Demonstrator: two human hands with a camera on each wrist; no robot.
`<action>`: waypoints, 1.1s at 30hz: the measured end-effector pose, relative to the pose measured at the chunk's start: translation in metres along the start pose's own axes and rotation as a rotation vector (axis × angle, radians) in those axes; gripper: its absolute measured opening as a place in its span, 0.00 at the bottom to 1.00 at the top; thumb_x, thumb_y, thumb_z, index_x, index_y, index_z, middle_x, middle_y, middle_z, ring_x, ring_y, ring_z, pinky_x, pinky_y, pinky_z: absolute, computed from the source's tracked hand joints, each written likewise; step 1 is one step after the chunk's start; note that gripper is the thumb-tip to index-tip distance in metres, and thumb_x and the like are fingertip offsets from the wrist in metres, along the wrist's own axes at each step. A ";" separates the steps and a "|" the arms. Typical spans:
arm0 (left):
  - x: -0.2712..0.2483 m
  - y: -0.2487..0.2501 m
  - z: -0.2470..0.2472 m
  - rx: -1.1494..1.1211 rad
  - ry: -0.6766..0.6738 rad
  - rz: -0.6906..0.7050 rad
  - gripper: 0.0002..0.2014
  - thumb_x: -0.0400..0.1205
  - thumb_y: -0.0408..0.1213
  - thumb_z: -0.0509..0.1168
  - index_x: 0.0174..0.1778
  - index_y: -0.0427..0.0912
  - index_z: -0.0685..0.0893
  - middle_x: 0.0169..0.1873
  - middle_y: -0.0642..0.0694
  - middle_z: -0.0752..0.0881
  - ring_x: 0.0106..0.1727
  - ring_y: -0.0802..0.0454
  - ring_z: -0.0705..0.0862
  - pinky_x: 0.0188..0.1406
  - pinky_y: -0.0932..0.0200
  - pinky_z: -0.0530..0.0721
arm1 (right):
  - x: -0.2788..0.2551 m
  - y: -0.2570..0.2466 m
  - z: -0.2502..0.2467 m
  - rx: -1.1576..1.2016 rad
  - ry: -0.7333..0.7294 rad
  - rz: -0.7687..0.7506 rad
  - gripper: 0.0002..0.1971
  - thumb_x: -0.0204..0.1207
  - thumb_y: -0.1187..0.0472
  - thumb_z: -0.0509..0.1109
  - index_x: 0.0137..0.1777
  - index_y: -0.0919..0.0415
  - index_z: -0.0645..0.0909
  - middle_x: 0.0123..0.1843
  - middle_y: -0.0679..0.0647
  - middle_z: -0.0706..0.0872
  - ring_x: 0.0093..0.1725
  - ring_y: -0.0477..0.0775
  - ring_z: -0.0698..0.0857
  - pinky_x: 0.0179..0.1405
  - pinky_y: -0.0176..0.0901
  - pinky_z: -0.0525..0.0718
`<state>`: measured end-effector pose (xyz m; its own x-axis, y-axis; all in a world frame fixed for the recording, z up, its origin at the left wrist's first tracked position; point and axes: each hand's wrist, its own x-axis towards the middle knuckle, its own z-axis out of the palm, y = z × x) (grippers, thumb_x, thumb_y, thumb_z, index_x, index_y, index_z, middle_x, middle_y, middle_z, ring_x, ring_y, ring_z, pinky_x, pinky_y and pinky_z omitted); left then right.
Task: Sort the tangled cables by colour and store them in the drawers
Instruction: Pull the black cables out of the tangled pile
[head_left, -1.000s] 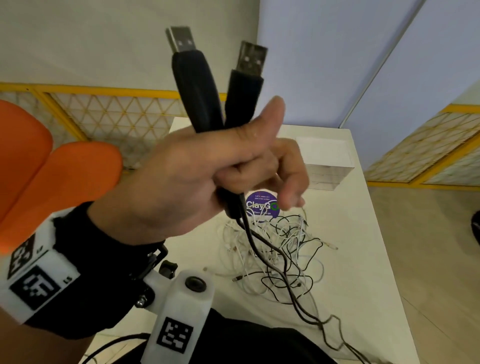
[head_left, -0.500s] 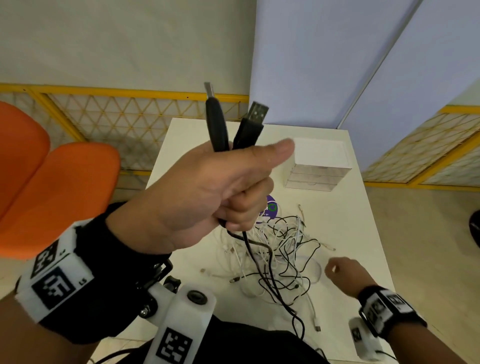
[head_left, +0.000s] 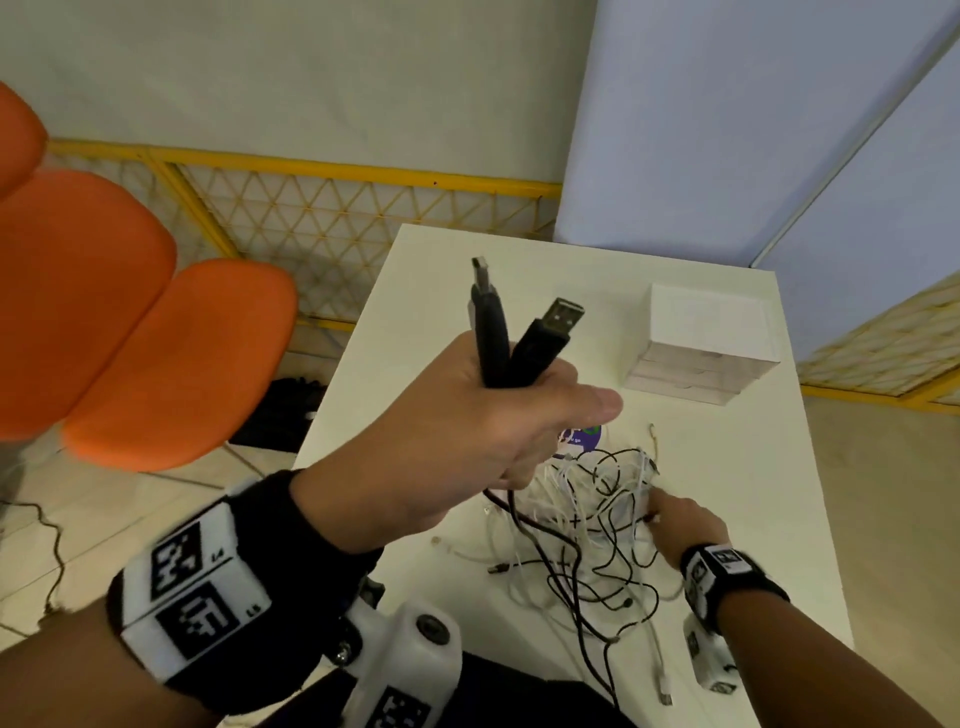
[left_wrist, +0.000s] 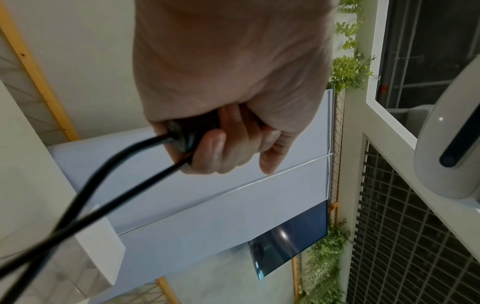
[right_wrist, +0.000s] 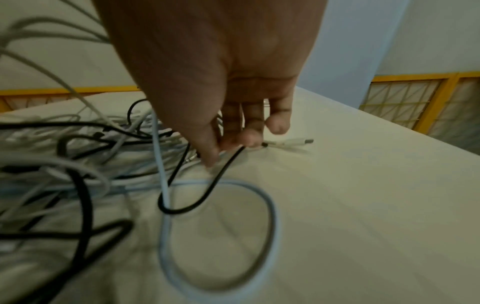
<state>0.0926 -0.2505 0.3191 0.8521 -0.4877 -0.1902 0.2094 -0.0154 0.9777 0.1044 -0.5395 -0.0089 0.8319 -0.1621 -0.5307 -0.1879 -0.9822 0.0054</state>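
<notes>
My left hand (head_left: 524, 415) is raised above the white table (head_left: 769, 519) and grips two black USB cables (head_left: 491, 338), plugs pointing up. In the left wrist view, curled fingers (left_wrist: 215, 148) close round the black cables (left_wrist: 103, 174), which trail down into the tangle of black and white cables (head_left: 587, 525) at mid-table. My right hand (head_left: 675, 519) reaches into the tangle's right side. Its fingertips (right_wrist: 233, 144) pinch a thin black cable (right_wrist: 207, 195) that loops beside a white cable (right_wrist: 166, 205). A white drawer unit (head_left: 706, 338) stands at the back right.
Orange chairs (head_left: 156, 364) stand left of the table, and a yellow lattice fence (head_left: 363, 218) runs behind it. Pale blue partition panels (head_left: 727, 130) rise at the back. A purple sticker (head_left: 584, 435) lies near the tangle. A white plug (right_wrist: 293, 143) lies past my right fingertips.
My left hand has dropped lower and moved away from the camera, still holding both black cables. My right hand came into view and moved left into the tangle, closing on a black cable.
</notes>
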 end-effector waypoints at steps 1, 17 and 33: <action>0.001 -0.001 -0.001 -0.012 0.005 0.002 0.25 0.79 0.37 0.68 0.19 0.49 0.63 0.17 0.52 0.59 0.19 0.51 0.55 0.22 0.57 0.56 | 0.001 -0.001 0.003 -0.029 0.001 -0.006 0.16 0.83 0.54 0.55 0.68 0.44 0.74 0.59 0.53 0.87 0.55 0.58 0.87 0.56 0.52 0.85; 0.031 -0.018 0.007 -0.383 -0.036 -0.056 0.04 0.76 0.35 0.63 0.40 0.42 0.73 0.29 0.48 0.62 0.28 0.52 0.66 0.32 0.57 0.73 | -0.072 0.013 -0.099 0.450 -0.176 -0.114 0.21 0.83 0.48 0.67 0.30 0.57 0.81 0.27 0.50 0.85 0.25 0.46 0.78 0.30 0.37 0.77; 0.036 -0.048 0.029 -0.255 0.158 -0.070 0.18 0.89 0.50 0.61 0.38 0.41 0.77 0.23 0.51 0.64 0.26 0.52 0.63 0.36 0.54 0.74 | -0.199 -0.071 -0.228 1.187 0.036 -0.576 0.05 0.84 0.66 0.66 0.47 0.67 0.79 0.37 0.63 0.91 0.23 0.51 0.74 0.25 0.32 0.72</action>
<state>0.0992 -0.2928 0.2683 0.8913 -0.3511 -0.2869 0.3666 0.1856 0.9117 0.0709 -0.4594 0.2893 0.9562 0.2274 -0.1841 -0.1300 -0.2334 -0.9636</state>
